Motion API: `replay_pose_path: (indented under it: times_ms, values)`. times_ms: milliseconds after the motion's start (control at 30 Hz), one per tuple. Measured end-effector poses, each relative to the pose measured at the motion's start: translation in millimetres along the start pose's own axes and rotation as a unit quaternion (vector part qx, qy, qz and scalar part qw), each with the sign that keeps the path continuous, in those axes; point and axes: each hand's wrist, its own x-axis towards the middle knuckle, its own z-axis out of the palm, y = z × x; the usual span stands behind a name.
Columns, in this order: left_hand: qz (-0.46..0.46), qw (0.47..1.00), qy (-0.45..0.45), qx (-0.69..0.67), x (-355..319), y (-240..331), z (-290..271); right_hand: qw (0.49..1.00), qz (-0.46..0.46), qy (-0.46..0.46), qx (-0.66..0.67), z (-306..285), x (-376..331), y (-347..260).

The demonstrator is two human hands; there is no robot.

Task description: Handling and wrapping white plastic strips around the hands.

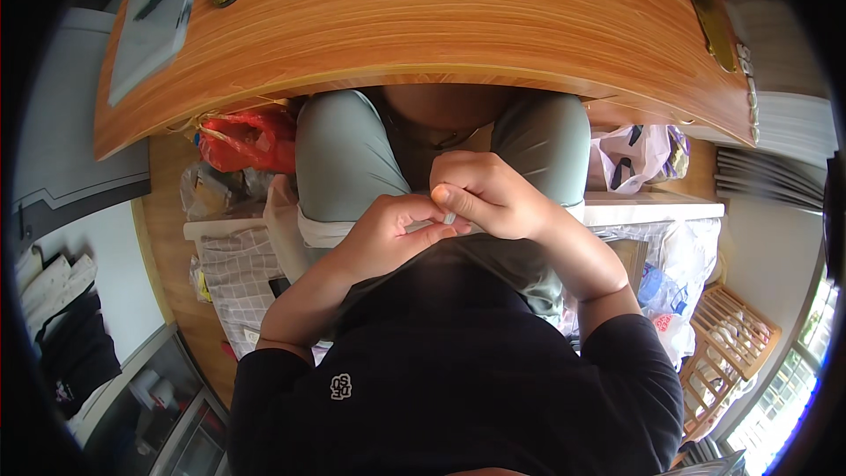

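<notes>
Head view: over the lap, below the wooden table at twelve o'clock, the right hand pinches a small pale piece, perhaps tape, while the left hand curls closed against it, steadying.

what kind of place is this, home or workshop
Most likely a cluttered room at home. The person sits at a wooden desk, both hands in the lap; a red plastic bag and a white plastic bag lie on the floor, and a wooden rack stands by a window.
</notes>
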Motion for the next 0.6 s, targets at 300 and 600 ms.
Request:
replay_pose_path:
  times_ms: [300, 600]
  values:
    - [-0.035, 0.989, -0.026, -0.140, 0, -6, 4, 0.986, 0.103, 0.041, 0.124, 3, -10, 3]
    - [-0.013, 0.964, 0.000, -0.267, 1, -16, 6, 0.933, 0.109, 0.111, 0.325, 8, -23, 13]
